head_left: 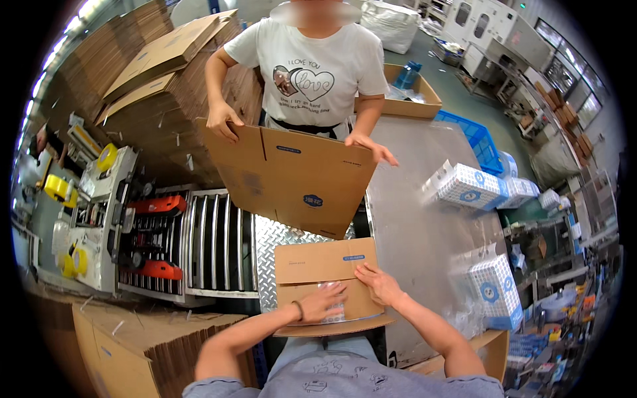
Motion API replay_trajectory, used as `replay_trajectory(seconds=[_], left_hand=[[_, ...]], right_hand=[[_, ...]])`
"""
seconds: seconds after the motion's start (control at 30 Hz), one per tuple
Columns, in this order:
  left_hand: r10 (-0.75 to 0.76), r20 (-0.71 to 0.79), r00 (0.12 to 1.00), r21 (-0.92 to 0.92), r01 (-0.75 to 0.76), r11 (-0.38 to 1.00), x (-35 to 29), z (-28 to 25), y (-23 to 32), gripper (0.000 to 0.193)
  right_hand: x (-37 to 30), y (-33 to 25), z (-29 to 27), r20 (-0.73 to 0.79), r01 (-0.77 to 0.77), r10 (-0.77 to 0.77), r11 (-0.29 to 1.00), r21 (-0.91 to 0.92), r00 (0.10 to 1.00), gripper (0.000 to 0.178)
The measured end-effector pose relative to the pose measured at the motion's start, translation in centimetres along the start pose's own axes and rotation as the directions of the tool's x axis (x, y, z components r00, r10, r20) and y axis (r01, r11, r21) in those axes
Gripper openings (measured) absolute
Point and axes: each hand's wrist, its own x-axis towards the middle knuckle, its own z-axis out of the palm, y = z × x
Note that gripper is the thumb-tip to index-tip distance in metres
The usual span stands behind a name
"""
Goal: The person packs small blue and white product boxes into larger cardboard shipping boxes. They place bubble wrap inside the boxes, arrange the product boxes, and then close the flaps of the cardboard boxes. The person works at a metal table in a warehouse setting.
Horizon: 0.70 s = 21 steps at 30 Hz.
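A brown cardboard box [305, 265] stands in front of me on a diamond-plate metal surface [267, 233]. My left hand [323, 302] lies with fingers spread over its near half, where a strip of printed packaging [334, 314] shows in a gap below the fingers. My right hand [377, 284] rests flat on the box's right side, fingers stretched toward the blue printed mark. The near flap [335, 328] sticks out toward my body. Across from me a person in a white T-shirt [305, 79] holds a large folded carton [285, 176] upright, just beyond my box.
On the left, a roller conveyor [217, 239] meets a taping machine with red guides [156, 205] and yellow tape rolls [61, 188]. Flat cardboard stacks [166, 99] rise behind. On the right, a metal table [418, 245] carries blue-and-white patterned packs [494, 288]; a blue crate [474, 136] sits farther back.
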Motion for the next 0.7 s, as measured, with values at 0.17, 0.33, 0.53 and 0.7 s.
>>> replay_trajectory(seconds=[0.17, 0.33, 0.53, 0.7], left_hand=[[0.033, 0.13, 0.991, 0.229, -0.062, 0.971, -10.6, -7.5, 8.6, 0.071], [-0.412, -0.571, 0.71, 0.255, 0.631, 0.733, -5.5, -4.0, -1.9, 0.053], [-0.535, -0.711, 0.456, -0.307, 0.483, 0.82, -5.5, -1.0, -5.7, 0.042], [-0.614, -0.558, 0.558, -0.42, 0.448, 0.789, -12.2, -3.3, -7.2, 0.045]], right_hand=[[-0.5, 2.4, 0.2, 0.081, -0.037, 0.017, 0.968, 0.246, 0.997, 0.042], [0.9, 3.2, 0.2, 0.26, -0.187, 0.064, 0.855, 0.483, 0.963, 0.044], [-2.1, 1.6, 10.8, -0.392, -0.459, 0.633, 0.764, 0.453, 0.668, 0.052], [0.5, -7.8, 9.9, -0.053, -0.413, 0.796, 0.368, 0.833, 0.603, 0.057]])
